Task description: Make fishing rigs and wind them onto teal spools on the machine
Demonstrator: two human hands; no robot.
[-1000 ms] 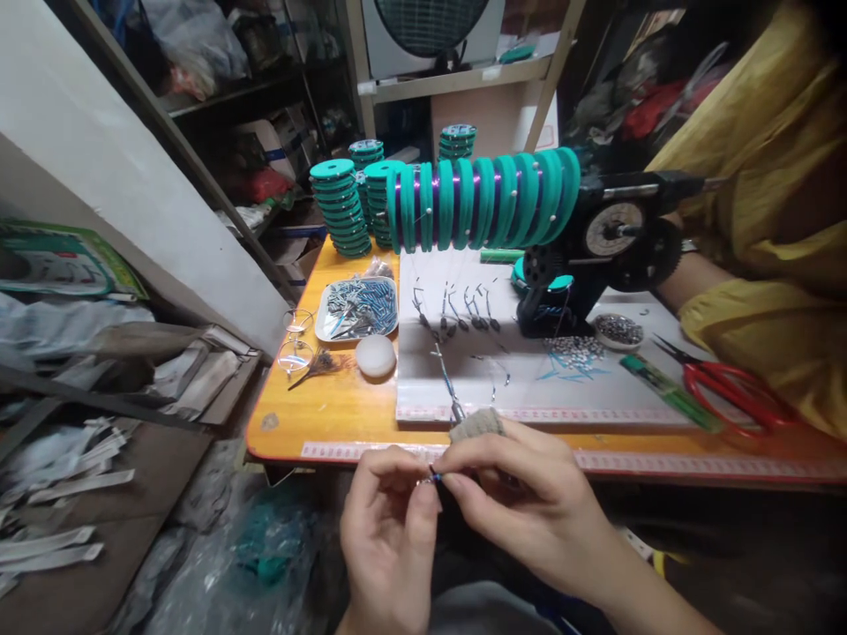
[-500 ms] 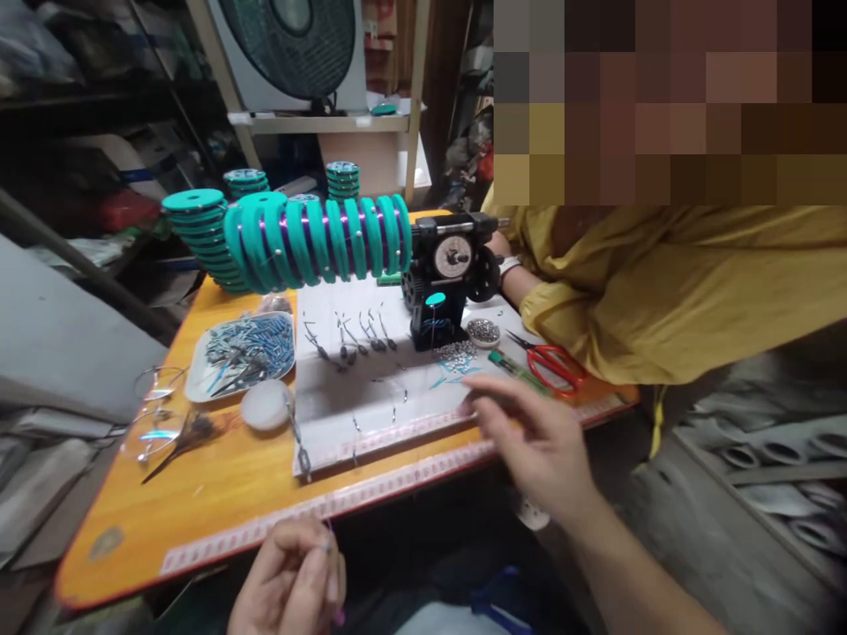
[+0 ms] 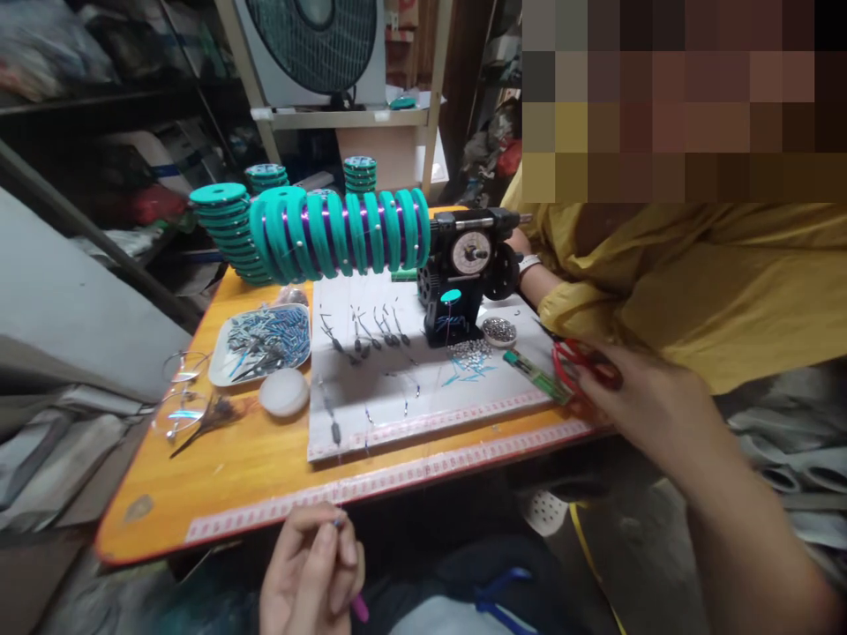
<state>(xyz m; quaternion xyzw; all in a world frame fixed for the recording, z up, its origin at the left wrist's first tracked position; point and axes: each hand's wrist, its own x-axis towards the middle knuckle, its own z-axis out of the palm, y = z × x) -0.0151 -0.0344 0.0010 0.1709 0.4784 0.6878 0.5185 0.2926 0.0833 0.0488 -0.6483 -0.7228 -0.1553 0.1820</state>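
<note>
My left hand (image 3: 314, 564) is closed in front of the table edge, thumb and index finger pinching a small blue piece (image 3: 337, 522). A purple stick-like end (image 3: 360, 608) pokes out below its fingers; its kind is unclear. At the table's right side my right hand (image 3: 645, 397) has its fingers on the red handles of scissors (image 3: 574, 357), their blades pointing left. Beside them lies a narrow green packet (image 3: 537, 377). Several thin lines with dark weights (image 3: 335, 432) and small swivels (image 3: 406, 407) lie across the white board (image 3: 423, 419).
Teal line spools (image 3: 344, 231) project leftward from a black counter machine (image 3: 456, 273). A tray (image 3: 221, 381) of small blue parts, a white round lid (image 3: 284, 393) and glasses (image 3: 178, 414) sit left. A co-worker in a yellow top (image 3: 694, 300) is close on the right.
My right hand has moved right from over the board's front edge to the scissors and taken their handles. My left hand keeps its pinch. The view has shifted slightly.
</note>
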